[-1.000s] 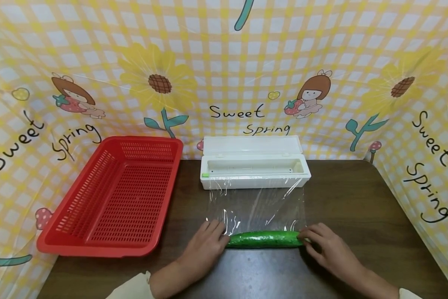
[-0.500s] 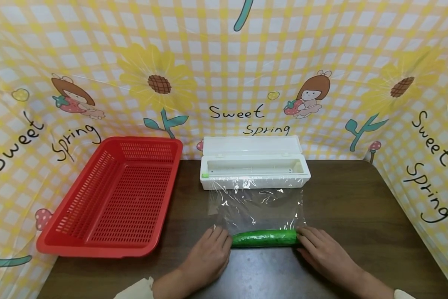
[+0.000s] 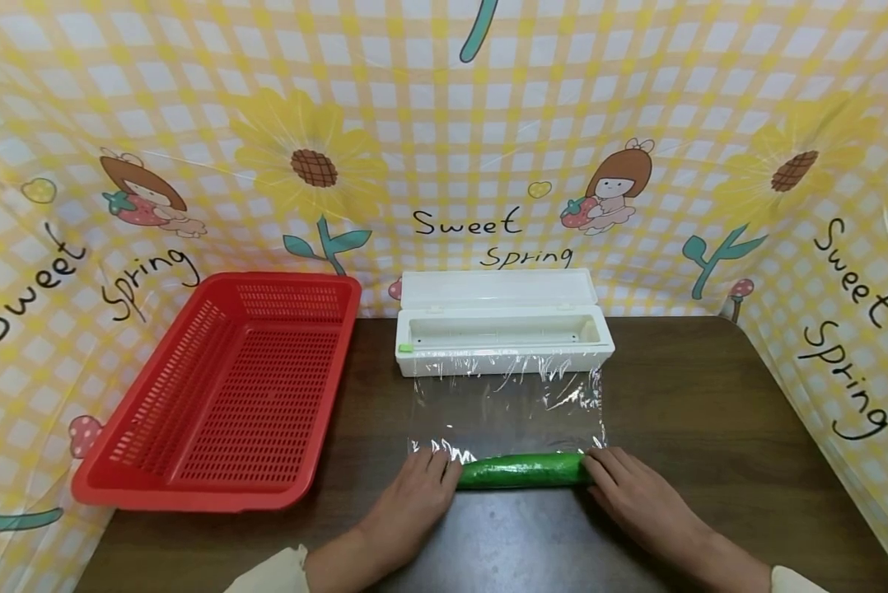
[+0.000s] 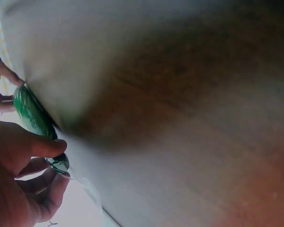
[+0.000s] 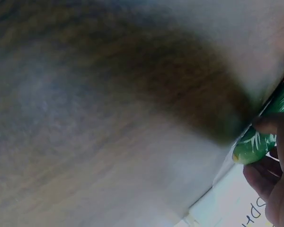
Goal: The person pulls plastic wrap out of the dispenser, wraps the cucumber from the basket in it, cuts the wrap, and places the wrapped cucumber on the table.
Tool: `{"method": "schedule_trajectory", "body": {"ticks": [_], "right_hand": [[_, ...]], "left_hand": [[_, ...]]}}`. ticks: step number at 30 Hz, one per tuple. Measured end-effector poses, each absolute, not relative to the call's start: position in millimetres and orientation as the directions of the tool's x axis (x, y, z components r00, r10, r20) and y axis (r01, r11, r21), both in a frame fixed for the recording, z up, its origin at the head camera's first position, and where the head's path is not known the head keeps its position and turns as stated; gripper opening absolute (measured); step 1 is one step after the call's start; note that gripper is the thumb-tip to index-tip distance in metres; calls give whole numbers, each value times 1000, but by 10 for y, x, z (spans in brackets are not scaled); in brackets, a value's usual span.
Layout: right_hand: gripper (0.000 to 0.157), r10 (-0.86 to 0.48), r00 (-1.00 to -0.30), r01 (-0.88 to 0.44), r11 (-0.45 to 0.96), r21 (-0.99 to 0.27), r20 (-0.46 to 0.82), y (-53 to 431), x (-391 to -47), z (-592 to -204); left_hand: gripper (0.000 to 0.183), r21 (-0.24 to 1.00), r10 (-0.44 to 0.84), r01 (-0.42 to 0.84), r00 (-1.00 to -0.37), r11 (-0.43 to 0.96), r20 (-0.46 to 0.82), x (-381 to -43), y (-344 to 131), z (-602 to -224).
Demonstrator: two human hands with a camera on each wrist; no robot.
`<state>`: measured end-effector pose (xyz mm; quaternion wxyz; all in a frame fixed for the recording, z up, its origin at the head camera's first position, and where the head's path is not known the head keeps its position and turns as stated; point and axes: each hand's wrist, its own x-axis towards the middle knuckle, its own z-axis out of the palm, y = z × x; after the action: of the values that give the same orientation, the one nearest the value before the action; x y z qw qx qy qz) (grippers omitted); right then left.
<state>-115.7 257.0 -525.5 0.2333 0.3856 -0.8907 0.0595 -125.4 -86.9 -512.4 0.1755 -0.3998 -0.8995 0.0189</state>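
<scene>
Standing on the left of the table (image 3: 711,412), the red basket (image 3: 192,498) has not shifted over the last second. To its right, the left hand (image 3: 414,496) pinches the left end of the cucumber (image 3: 521,471); the left wrist view shows the thumb on the near side and the fingers curled round the far side. A second ago more of that end showed, and now the hand covers it. At the far middle the white box (image 3: 503,312) is where it was, lid (image 3: 497,288) raised. Clear film (image 3: 507,412) runs from over its front wall to the cucumber; half a second ago the film's left part was drawn in and creased, and now it lies wider and flatter. The cucumber lies crosswise at the near middle, slightly farther from the near edge than a second ago, its stretch between the hands shorter, shiny film on its skin. On the right, the right hand (image 3: 633,494) pinches the other end, thumb near and fingers far; it has come a little to the left. Checked cloth (image 3: 444,107) with sunflowers hangs at the far side, left and right, unchanged
</scene>
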Motion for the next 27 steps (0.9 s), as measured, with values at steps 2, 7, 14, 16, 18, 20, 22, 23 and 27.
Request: {"method": "schedule_trajectory", "body": {"ticks": [2,7,14,16,18,20,22,23,27], "right_hand": [[40,-665,-606,-715,696,67,437,2575,-1161,-5240],[32,-650,-664,-700,714,-1,371,2592,-1167,-5162],[40,-545,-742,-646,737,-198,391,2604,-1186,-5083],[35,-520,-759,-634,727,-263,391,2616,-1194,-5085],[31,-510,-765,-634,704,-320,393,2628,-1207,-5096],[29,-500,-774,-628,681,-376,388,2640,-1223,-5108],[28,-485,-789,-613,661,-433,377,2649,-1244,-5120],[27,-474,-797,-603,650,-462,374,2653,-1253,-5127],[29,-423,-849,-528,652,-545,317,2651,-1288,-5129]], "left_hand": [[36,-138,713,713,-629,688,309,-1276,-871,-5110],[41,-69,698,714,-651,696,298,-1309,-879,-5082],[46,-46,693,708,-671,704,264,-1325,-896,-5095],[47,-37,690,707,-674,706,263,-1326,-901,-5092],[47,-28,688,707,-678,707,260,-1325,-905,-5087],[47,-21,685,705,-682,709,256,-1325,-906,-5080],[48,-18,683,703,-684,711,255,-1329,-907,-5077],[48,-20,682,702,-685,712,256,-1332,-907,-5077],[51,-18,678,699,-687,715,261,-1343,-910,-5079]]}}
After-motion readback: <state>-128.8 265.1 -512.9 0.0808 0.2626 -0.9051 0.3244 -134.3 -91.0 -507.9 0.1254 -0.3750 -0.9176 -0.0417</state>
